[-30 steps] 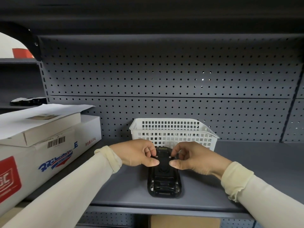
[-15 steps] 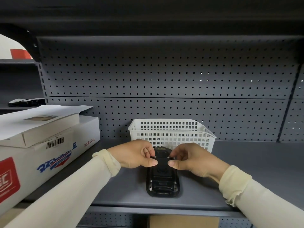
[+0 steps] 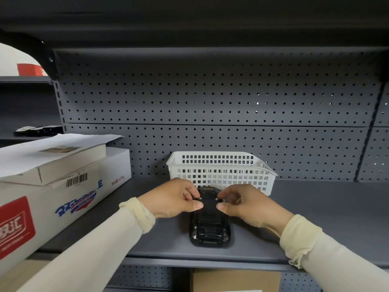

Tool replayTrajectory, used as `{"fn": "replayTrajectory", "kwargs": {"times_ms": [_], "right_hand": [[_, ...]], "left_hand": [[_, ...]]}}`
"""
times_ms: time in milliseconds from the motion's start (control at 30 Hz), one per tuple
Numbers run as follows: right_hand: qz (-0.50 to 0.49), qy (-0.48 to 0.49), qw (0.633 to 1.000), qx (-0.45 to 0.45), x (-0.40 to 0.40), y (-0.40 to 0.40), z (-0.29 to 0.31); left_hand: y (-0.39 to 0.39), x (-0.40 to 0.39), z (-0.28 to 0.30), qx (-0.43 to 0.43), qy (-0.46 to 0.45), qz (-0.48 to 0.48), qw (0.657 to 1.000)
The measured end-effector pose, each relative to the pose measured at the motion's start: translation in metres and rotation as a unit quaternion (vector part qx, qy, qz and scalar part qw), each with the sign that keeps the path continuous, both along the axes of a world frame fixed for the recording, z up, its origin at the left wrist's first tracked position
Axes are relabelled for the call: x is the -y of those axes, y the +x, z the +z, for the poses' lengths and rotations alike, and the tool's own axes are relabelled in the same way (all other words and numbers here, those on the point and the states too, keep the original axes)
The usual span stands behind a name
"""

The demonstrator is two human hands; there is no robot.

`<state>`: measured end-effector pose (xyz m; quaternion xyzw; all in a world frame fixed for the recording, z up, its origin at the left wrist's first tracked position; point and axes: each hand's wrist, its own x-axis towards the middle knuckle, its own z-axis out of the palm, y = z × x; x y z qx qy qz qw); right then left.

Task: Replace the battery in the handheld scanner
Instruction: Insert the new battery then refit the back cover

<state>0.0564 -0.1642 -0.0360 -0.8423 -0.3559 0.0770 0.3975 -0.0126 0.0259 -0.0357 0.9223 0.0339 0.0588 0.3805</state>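
A black handheld scanner [image 3: 209, 226] lies face down on the grey shelf [image 3: 315, 218], its length pointing away from me. My left hand [image 3: 174, 199] pinches its left side near the far end, thumb and fingers on the edge. My right hand [image 3: 246, 204] pinches the right side at the same height. Between the thumbs the black back panel shows; I cannot tell whether it is a cover or the battery. The scanner's far end is partly hidden by my fingers.
A white perforated plastic basket [image 3: 219, 165] stands just behind the scanner against the pegboard back wall. White cardboard boxes [image 3: 52, 182] with a barcode and red label fill the shelf's left. A brown carton [image 3: 235, 280] sits on the lower shelf.
Both hands stay pinched on the scanner's far end; the thumbs have shifted slightly closer along its sides. The scanner has not visibly moved on the shelf.
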Motion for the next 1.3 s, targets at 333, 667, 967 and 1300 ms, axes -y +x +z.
{"fn": "replayTrajectory", "kwargs": {"times_ms": [333,667,967,1300], "right_hand": [[-0.015,-0.01,1.0,0.002,0.0,-0.007,0.002],[-0.041,-0.13,0.991,-0.01,0.0,-0.018,0.012],[-0.117,0.033,0.967,-0.223,-0.006,-0.018,0.013],[-0.118,0.223,0.897,-0.362,-0.007,-0.022,0.026]], "left_hand": [[-0.012,0.006,0.001,-0.004,0.069,0.032,0.997],[-0.01,0.016,0.009,-0.014,0.073,0.065,0.995],[-0.009,0.027,0.019,-0.02,0.078,0.083,0.993],[-0.012,0.067,0.039,-0.022,0.274,0.102,0.956]]}}
